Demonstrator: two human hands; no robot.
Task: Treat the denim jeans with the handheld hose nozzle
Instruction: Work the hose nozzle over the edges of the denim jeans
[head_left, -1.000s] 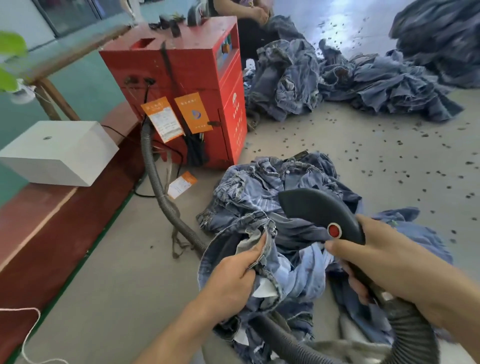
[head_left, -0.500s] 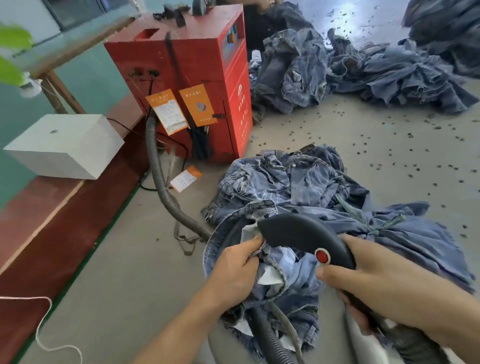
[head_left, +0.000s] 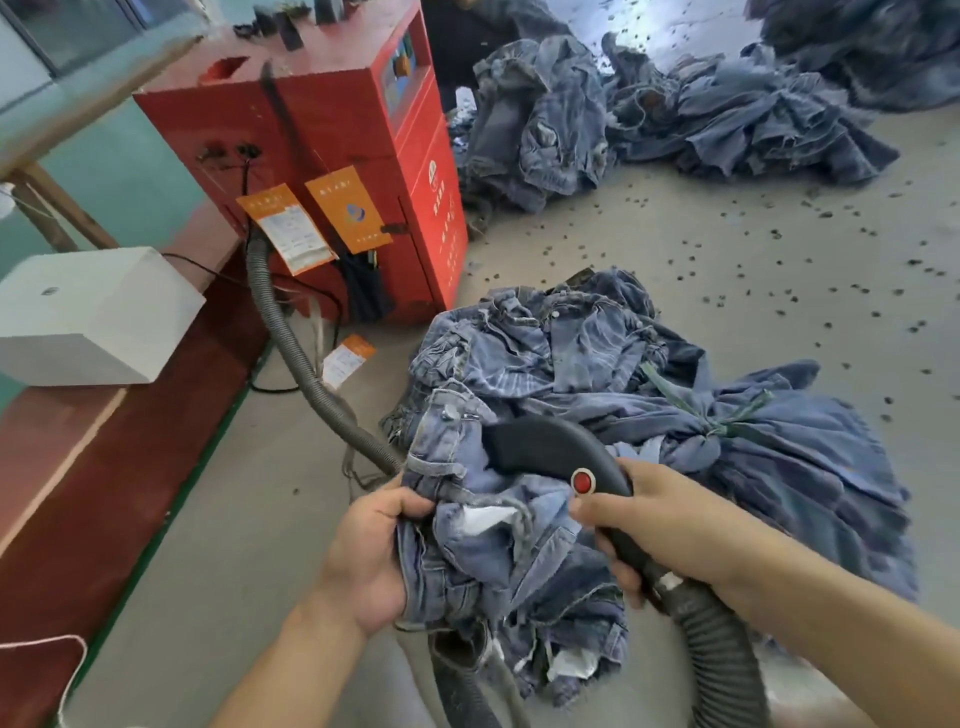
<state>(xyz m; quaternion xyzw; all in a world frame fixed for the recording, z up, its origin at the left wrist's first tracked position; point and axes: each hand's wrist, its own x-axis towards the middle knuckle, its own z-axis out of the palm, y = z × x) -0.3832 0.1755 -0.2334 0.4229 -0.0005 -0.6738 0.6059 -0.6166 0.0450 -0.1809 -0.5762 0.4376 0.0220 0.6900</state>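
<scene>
Here I see the red machine (head_left: 332, 156) standing at the back left, with a grey ribbed hose (head_left: 291, 343) running from it across the floor. The denim jeans (head_left: 498, 551) hang bunched low in the middle, in front of a heap of jeans (head_left: 649, 384). My left hand (head_left: 374, 551) clenches their waistband. My right hand (head_left: 670, 525) grasps the black nozzle (head_left: 545, 452), its tip against the denim, thumb just below the red button (head_left: 582, 481).

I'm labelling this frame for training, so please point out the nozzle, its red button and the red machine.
nozzle (head_left: 540, 449), head view, on its black curved body.
red button (head_left: 582, 481), head view, on the button's centre.
red machine (head_left: 332, 122), head view, on its bare side panel above the orange tags.
</scene>
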